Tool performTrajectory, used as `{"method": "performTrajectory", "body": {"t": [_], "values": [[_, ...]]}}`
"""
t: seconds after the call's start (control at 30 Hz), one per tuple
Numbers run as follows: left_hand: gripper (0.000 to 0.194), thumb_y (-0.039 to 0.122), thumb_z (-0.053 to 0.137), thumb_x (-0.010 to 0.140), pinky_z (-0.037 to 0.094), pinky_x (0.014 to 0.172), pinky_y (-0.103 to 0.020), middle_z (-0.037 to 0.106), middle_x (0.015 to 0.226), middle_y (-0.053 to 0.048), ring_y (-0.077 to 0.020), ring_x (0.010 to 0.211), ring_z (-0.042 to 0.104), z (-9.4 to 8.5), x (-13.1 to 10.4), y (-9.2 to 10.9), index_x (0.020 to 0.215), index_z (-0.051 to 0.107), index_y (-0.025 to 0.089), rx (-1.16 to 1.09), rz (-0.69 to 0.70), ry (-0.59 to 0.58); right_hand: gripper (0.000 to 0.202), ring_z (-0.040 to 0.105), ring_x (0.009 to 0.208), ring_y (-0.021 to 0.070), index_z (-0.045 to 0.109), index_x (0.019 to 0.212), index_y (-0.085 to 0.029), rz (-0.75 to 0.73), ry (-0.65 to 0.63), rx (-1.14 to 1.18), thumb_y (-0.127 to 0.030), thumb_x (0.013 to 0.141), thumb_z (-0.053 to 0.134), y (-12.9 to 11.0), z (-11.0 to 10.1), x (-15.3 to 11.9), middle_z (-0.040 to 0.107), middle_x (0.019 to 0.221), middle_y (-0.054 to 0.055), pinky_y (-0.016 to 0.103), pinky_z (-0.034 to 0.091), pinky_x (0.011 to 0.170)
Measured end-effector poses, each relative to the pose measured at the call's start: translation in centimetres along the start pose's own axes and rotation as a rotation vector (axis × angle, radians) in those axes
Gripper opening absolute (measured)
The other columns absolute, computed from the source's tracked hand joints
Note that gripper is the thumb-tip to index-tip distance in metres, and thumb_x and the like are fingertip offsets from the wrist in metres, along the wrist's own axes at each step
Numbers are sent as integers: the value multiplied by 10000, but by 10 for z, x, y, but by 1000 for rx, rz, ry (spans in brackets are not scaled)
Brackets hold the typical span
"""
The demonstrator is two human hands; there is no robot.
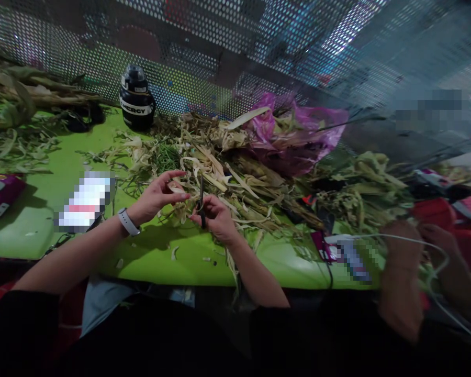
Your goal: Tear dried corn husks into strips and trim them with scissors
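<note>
Scissors (201, 196), dark and slim, point away from me above the green desk (149, 262), with my right grip (221, 220) closed on them. Just to their left, my left grip (157, 195) has thumb and fingers curved toward each other, though I cannot tell whether they pinch any of the dry husks (214, 167) heaped beyond.

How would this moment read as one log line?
left hand: near plant strips | right hand: holds dark scissors-like tool | bottle: on green table
</note>
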State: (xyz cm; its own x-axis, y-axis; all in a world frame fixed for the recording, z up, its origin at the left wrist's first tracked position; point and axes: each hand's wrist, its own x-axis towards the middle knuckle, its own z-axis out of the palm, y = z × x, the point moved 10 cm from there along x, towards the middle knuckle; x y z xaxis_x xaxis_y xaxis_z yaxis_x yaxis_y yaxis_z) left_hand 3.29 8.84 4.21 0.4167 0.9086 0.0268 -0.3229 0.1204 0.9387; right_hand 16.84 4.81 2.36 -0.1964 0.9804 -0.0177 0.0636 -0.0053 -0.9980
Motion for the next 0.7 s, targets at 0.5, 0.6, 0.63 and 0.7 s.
{"method": "performTrajectory", "body": {"t": [0.5, 0.6, 0.63, 0.7], "values": [[703, 106, 816, 652, 529, 710, -261, 675, 771, 0, -132, 704, 646, 6, 0, -10, 1299, 558, 205, -28, -61, -49, 462, 507, 549, 91, 467, 860, -231, -28, 90, -32, -401, 605, 813, 3, -5, 3, 543, 702, -54, 228, 444, 492], [650, 121, 823, 654, 519, 694, -232, 693, 779, 4, -118, 715, 667, -3, 1, -20, 1252, 576, 194, -160, -98, 61, 423, 519, 565, 98, 472, 881, -231, -74, 128, -67, -384, 642, 786, 5, -9, 2, 558, 740, -44, 241, 463, 508], [602, 131, 827, 652, 514, 674, -222, 703, 791, -5, -116, 713, 672, -7, 1, -26, 1207, 597, 181, -197, -127, 110, 400, 537, 595, 107, 479, 892, -229, -104, 147, -107, -368, 658, 773, 4, -10, 2, 569, 767, -33, 249, 477, 536], [495, 149, 845, 629, 508, 630, -214, 723, 806, -33, -119, 692, 675, -12, 0, -40, 1079, 640, 151, -235, -193, 187, 361, 567, 661, 124, 504, 917, -224, -172, 168, -231, -327, 676, 752, 1, -10, -1, 596, 826, -9, 270, 499, 609]]}}
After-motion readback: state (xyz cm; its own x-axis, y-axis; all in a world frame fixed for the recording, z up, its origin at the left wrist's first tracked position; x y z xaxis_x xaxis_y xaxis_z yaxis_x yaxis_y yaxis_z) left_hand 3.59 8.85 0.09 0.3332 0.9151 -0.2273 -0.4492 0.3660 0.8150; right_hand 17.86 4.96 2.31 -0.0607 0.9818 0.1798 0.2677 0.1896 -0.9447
